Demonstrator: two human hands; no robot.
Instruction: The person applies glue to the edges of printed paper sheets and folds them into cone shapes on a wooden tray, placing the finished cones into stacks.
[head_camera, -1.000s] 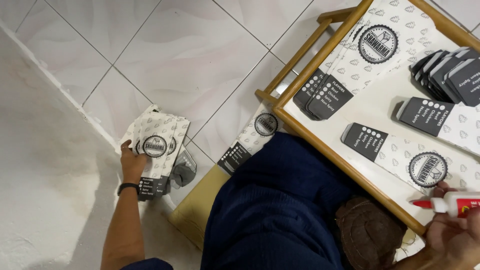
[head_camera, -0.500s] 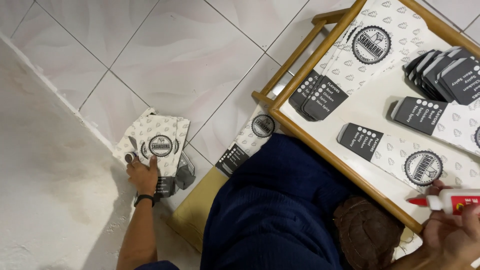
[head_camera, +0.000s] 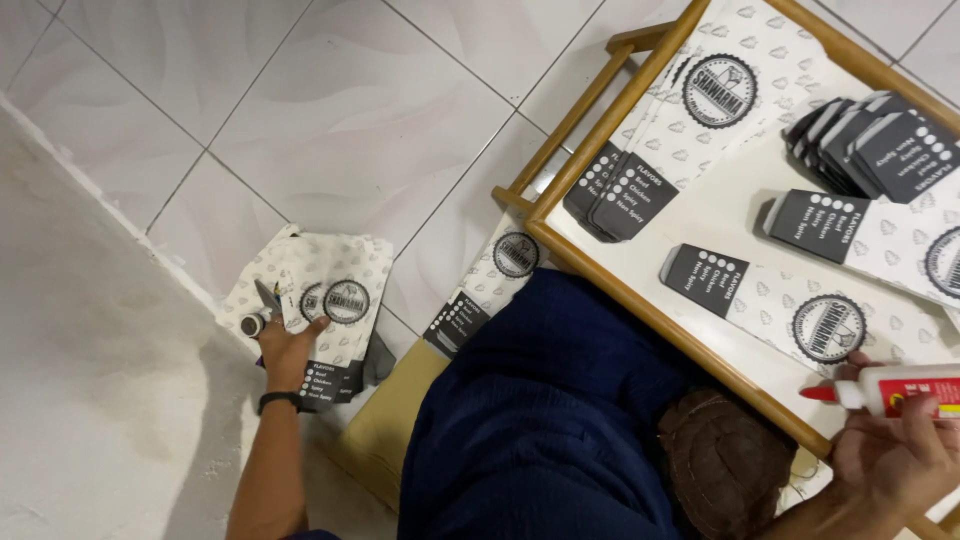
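I saw the left hand (head_camera: 285, 352) lie flat, fingers spread, on the floor stack of paper sleeves (head_camera: 330, 300), long axis pointing away. The right hand (head_camera: 895, 455) gripped a glue bottle (head_camera: 895, 390), far off.

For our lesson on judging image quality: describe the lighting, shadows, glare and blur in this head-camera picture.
Head view: soft, even light on the tiled floor, no harsh glare; faint shadows lie under the paper sleeves on the wooden tray; the left hand on the floor stack of sleeves looks slightly soft; the right hand with the glue bottle is cropped at the frame edge.
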